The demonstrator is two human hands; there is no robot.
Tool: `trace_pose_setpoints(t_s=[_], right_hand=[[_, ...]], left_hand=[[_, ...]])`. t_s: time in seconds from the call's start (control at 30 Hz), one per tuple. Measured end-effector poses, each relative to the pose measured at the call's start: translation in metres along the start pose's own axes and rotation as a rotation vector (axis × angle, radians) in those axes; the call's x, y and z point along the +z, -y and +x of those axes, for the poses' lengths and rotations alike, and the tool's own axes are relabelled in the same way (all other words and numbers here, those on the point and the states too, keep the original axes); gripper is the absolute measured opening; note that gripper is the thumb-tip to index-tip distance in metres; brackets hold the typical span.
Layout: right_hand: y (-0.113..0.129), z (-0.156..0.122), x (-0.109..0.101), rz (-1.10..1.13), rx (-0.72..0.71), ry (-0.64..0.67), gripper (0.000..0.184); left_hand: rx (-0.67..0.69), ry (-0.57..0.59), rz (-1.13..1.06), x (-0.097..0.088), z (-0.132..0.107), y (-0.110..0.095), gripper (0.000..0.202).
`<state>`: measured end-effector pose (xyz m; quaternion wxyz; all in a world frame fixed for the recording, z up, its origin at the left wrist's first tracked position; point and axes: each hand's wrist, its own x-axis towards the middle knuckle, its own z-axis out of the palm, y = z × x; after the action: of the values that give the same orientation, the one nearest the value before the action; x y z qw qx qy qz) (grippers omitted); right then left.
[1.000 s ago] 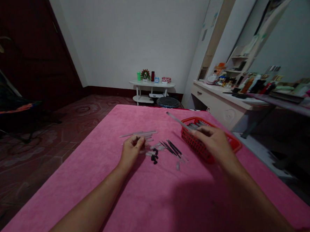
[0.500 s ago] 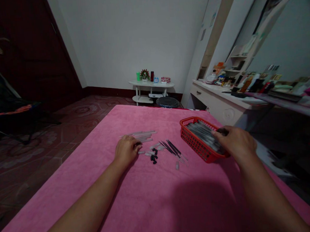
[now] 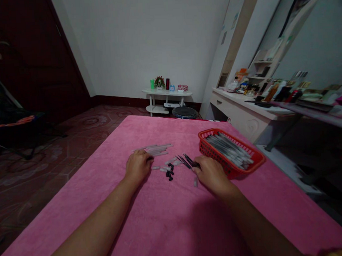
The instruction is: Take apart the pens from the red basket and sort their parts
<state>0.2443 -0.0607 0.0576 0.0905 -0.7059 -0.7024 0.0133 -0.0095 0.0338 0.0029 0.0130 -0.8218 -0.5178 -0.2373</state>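
Both hands are working low on the pink surface [image 3: 176,220], among loose pen parts.

Right hand [image 3: 211,174] is reaching onto the near ends of the black refills [image 3: 187,160], just left of the red basket [image 3: 216,157] of pens [image 3: 230,149]; its fingers are curling over them, grip not readable. Left hand [image 3: 138,166] is lying knuckles-up, fingers bent together at the clear barrels [image 3: 156,148]; whether clamped, cannot tell. Black caps [image 3: 170,174] are sitting between the hands. Refills are looking thin, light, slightly bendy and apt to roll; probably best pinched mid-shaft, clear of the tip.
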Motion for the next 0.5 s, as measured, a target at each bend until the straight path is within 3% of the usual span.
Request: trace_pose_setpoints(t_s=[0.13,0.5], right_hand=[[-0.0002,-0.0002,0.0099,-0.085,0.052,0.061,0.013],[0.0014,-0.0007,0.0093,-0.142,0.062,0.073,0.014]], left_hand=[[-0.023,-0.029,-0.016,-0.0022,0.0003,-0.0045,0.019],[-0.020,-0.031,0.042,-0.0019,-0.0004,-0.0068,0.022]])
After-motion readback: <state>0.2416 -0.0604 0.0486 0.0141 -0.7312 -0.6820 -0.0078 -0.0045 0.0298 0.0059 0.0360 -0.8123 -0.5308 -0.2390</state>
